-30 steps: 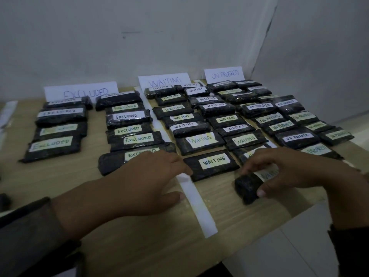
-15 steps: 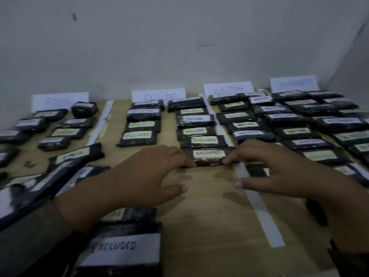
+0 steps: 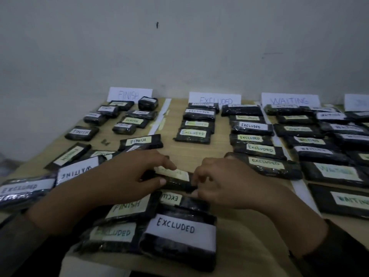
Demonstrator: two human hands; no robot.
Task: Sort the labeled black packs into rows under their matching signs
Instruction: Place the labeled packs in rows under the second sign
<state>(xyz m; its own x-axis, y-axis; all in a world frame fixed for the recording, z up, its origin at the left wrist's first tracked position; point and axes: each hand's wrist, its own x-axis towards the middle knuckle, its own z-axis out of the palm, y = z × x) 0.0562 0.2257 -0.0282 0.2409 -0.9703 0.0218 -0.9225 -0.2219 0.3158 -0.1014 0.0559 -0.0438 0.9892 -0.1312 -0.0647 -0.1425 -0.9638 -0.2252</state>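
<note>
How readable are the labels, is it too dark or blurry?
Head view: dim overall; the near EXCLUDED pack reads clearly; the label on the held pack between left hand and right hand is smeared; the rightmost sign is blurred and cropped.

Long dark sleeves cover both arms down to the wrists: the left sleeve [image 3: 14,250] greyish, the right sleeve [image 3: 343,254] darker, with a plain cuff edge. The left hand [image 3: 127,176] and right hand [image 3: 229,185] are bare.

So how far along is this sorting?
Well along. Rows already lie under the FINISH sign, EXCLUDED sign and WAITING sign. Both the left hand and right hand grip one pack, label unreadable. Still to do: the mixed pile near the front edge, including a WAITING pack, a FINISH pack and an EXCLUDED pack.
</note>
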